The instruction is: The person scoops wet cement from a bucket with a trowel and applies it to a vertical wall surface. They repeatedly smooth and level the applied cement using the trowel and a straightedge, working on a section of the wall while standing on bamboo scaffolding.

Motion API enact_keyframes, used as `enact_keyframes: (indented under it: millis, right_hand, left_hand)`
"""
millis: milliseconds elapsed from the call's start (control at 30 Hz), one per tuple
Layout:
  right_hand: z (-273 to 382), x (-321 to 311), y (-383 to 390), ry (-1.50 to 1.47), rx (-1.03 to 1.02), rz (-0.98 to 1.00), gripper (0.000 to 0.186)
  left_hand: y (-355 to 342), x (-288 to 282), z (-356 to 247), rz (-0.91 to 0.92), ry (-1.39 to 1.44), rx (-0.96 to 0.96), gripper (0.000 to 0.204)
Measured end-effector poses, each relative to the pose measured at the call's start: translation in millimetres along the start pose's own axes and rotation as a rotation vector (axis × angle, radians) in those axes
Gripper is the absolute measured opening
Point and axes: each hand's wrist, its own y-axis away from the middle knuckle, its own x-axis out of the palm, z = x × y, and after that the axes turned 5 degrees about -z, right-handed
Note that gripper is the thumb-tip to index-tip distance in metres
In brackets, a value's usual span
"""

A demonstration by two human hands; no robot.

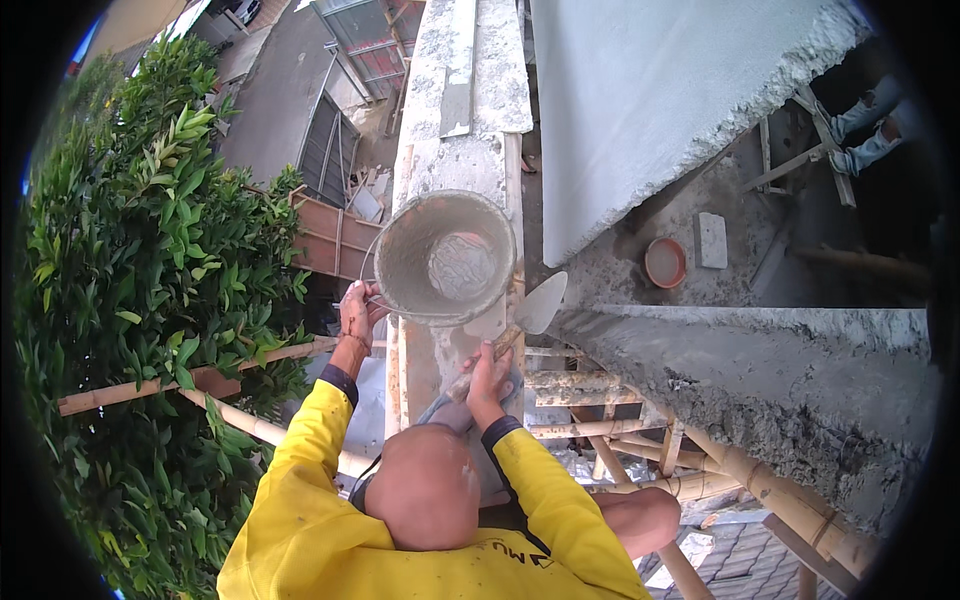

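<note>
My left hand [356, 315], in a yellow sleeve, is closed on the wire handle at the left side of a cement-smeared bucket [395, 250]. The bucket sits on the narrow concrete wall top [440, 165], with some grey mix [460, 262] in its bottom. My right hand [485, 370] grips the wooden handle of a trowel, just below the bucket. The trowel's pointed metal blade [543, 300] sticks out to the upper right, beside the bucket's rim.
Leafy branches [140, 250] crowd the left. Bamboo scaffolding [710, 450] runs below and right, over a drop. A grey slab [650, 90] and rough concrete ledge [740, 370] lie right. Another person's jeans-clad legs [855, 150], an orange tub [665, 262] and a block [710, 240] show beyond.
</note>
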Motion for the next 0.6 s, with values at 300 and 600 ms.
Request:
enact_keyframes:
  millis: [300, 600]
  right_hand:
    - [33, -57, -33, 0.151, -0.217, 0.073, 0.022]
    - [52, -93, -49, 0.582, -0.531, 0.025, 0.025]
  left_hand:
    - [-96, 44, -91, -0.254, -0.722, 0.571, 0.048]
    - [-231, 254, -143, -0.024, -1.349, 0.504, 0.096]
